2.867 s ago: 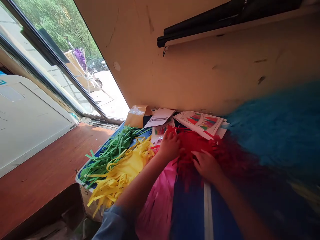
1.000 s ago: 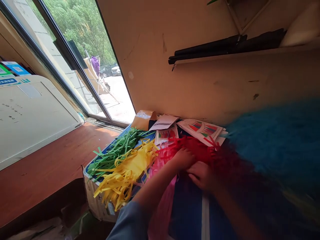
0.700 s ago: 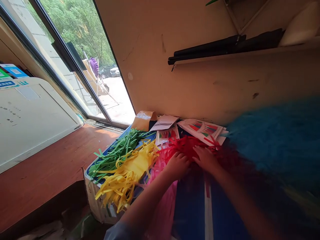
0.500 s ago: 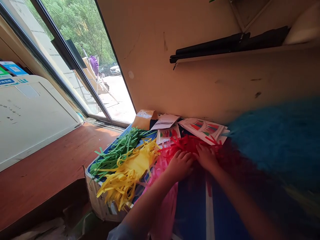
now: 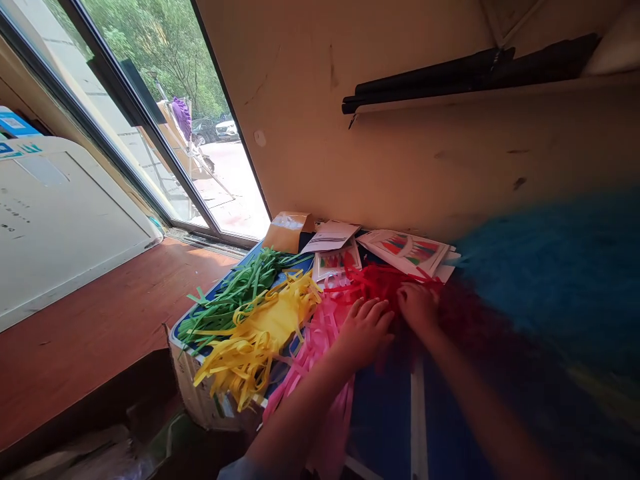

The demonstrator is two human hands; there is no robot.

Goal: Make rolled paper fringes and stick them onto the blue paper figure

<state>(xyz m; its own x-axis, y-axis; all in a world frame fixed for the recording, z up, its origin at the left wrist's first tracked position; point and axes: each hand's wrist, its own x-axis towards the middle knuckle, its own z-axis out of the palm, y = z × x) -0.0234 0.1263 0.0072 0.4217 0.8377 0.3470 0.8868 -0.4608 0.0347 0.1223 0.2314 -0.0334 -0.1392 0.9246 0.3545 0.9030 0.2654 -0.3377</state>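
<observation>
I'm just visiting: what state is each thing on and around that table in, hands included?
Green strips: loose, tangled
Yellow strips: heaped, ends curling
Pink strips: spread, partly behind the left arm
Red strips: bunched, partly covered by hands
Left hand: palm down, fingers bent
Right hand: fingers curled at the red strips
Printed papers: lying overlapped
Blue mass: too blurred to tell

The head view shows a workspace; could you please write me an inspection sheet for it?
Surface: blue tabletop with a white stripe.
Work things: red strips in the middle; pink strips, yellow strips and green strips to their left.
Clutter: printed sheets and brown packet by the wall; blurred blue mass at right.
Hands: left hand and right hand at the red strips; grip unclear.
Cables: nothing seen.
Surroundings: window, white board, long black object against the wall.
</observation>
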